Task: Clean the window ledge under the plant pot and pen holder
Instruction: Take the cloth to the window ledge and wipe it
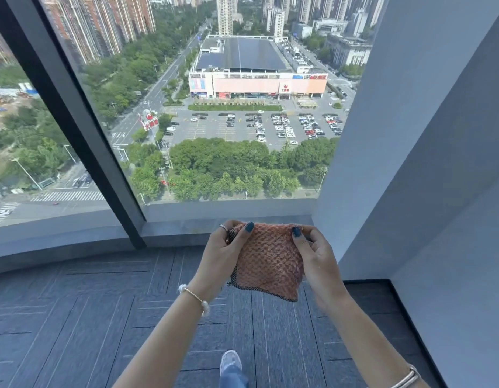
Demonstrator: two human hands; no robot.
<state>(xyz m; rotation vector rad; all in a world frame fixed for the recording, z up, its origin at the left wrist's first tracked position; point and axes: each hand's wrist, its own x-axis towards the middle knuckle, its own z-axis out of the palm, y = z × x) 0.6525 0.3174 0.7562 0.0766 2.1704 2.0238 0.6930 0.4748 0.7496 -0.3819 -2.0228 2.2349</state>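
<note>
I hold a pink knitted cleaning cloth (270, 261) with a dark mesh edge up in front of me. My left hand (223, 250) pinches its upper left corner and my right hand (315, 256) pinches its upper right corner, so the cloth hangs spread between them. It hangs above the floor, just short of the low grey window ledge (184, 231) at the foot of the glass. No plant pot or pen holder shows in this view.
A dark window post (74, 130) slants down to the ledge left of my hands. A pale wall column (382, 135) stands close on the right. Grey patterned carpet (102, 317) covers the floor, and my shoe (230, 361) shows below.
</note>
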